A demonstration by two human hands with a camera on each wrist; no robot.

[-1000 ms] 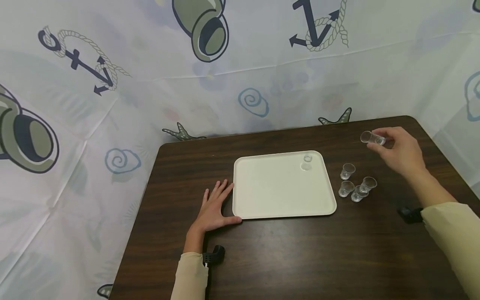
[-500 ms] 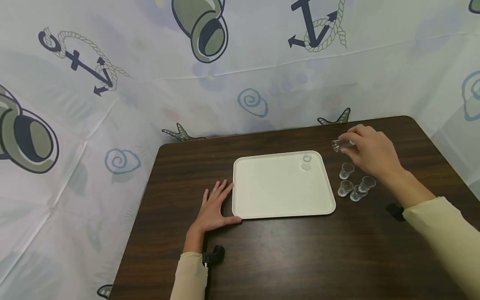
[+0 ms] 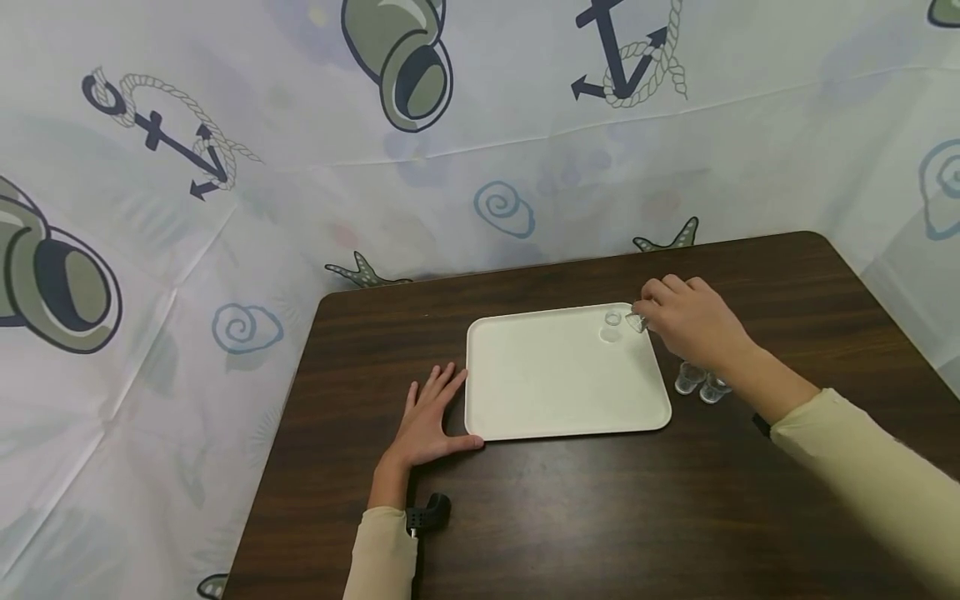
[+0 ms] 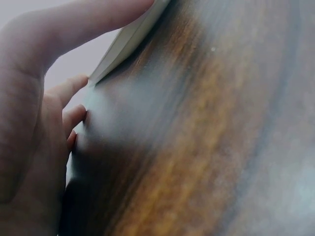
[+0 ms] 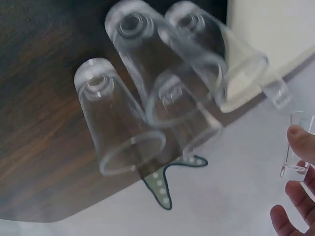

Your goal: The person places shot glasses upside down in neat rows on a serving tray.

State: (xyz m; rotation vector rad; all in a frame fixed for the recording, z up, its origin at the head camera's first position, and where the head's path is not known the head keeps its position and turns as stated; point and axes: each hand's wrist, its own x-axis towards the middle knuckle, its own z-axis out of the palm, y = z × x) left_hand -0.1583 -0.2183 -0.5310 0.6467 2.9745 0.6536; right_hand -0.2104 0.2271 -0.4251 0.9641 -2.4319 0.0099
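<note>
My left hand is spread beside the white tray, its fingertips and thumb touching the left edge and near-left corner. In the left wrist view the thumb lies along the tray's rim. My right hand pinches a small clear shot glass, tilted, just over the tray's far-right edge; the right wrist view shows thumb and fingers on this glass. Close by on the tray, another shot glass stands with its narrow end up.
Right of the tray, shot glasses stand mouth up on the dark wooden table; my right hand and wrist partly hide the group. Several of these glasses fill the right wrist view. A patterned cloth hangs behind the table.
My right hand has carried the shot glass leftward from the table's right side to the tray's far-right edge, turning it on the way. The left hand has stayed at the tray.
</note>
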